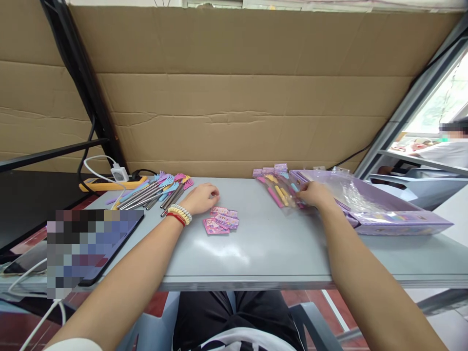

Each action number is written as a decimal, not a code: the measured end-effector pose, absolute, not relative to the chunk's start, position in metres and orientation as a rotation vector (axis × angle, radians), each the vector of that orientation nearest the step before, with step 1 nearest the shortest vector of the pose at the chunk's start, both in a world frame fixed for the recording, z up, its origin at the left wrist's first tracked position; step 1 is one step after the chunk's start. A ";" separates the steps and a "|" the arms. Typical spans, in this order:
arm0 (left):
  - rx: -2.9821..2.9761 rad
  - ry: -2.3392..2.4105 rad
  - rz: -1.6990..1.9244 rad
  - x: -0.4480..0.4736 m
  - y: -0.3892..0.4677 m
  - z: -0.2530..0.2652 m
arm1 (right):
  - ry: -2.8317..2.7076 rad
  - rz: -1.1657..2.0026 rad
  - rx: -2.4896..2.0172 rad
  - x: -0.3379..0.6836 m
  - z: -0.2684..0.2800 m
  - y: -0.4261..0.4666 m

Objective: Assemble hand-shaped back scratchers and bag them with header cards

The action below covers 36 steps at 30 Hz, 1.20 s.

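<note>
My left hand (pixel 203 197) rests on the grey table with its fingers curled in, and nothing shows between them. Just in front of it lie several small pink and purple printed cards (pixel 223 222). To its left is a pile of telescopic back scratchers (pixel 157 190) with metal rods and coloured claw-shaped heads. On the right, my right hand (pixel 312 195) has its fingers closed at the lower end of a bagged back scratcher with a blue head (pixel 288 180). Beside that one lie more bagged back scratchers (pixel 274 190), pink and yellow, with card tops.
An open purple box (pixel 402 222) with clear plastic bags (pixel 351 190) stands at the right. A tablet (pixel 109 243) lies at the left edge, near a yellow power strip (pixel 98 184) with a white charger. Cardboard (pixel 256 97) walls the back. Another person (pixel 449 151) is far right.
</note>
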<state>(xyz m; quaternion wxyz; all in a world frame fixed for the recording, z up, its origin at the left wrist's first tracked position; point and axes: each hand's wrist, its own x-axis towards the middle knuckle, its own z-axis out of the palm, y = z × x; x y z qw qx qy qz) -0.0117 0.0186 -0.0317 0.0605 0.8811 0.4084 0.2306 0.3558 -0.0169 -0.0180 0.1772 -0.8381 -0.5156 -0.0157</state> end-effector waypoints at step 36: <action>2.676 1.241 0.668 -0.012 0.022 -0.033 | -0.854 0.111 -1.509 0.344 -0.010 -0.020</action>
